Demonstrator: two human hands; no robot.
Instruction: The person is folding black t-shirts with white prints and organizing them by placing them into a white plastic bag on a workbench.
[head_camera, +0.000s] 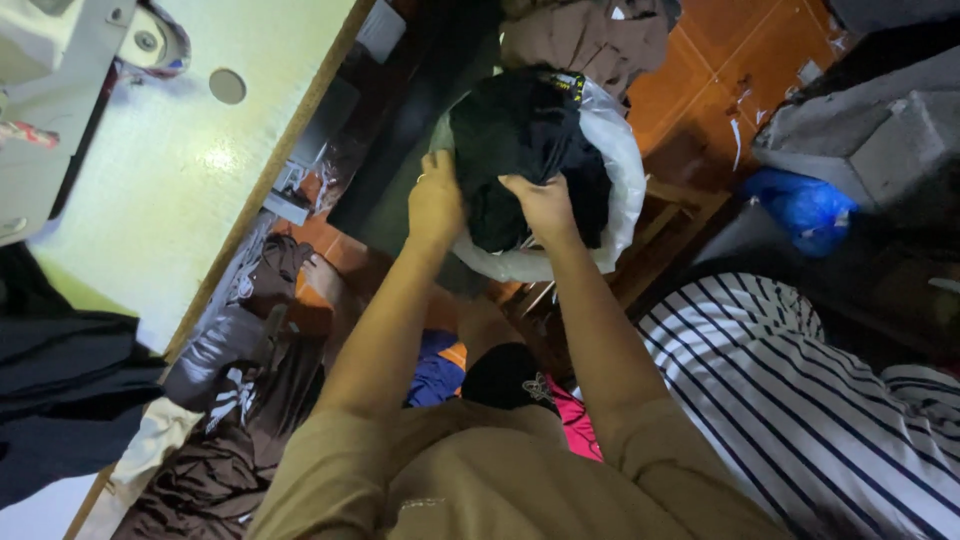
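Note:
Both my arms reach forward over a clear plastic bag (615, 150) stuffed with black cloth (520, 130). My left hand (435, 200) grips the bag's near left rim, with a ring on one finger. My right hand (545, 205) is closed on the black cloth at the bag's near edge. The bag rests low, near the orange tiled floor (730, 40). A brown garment (590, 40) lies just beyond the bag.
A pale sewing table (180, 170) with a machine (60, 90) stands at the left, dark cloth (60, 390) draped over it. Brown fabric (240, 400) hangs below its edge. A person in a striped shirt (790, 400) sits at the right. A blue bag (800, 205) lies farther right.

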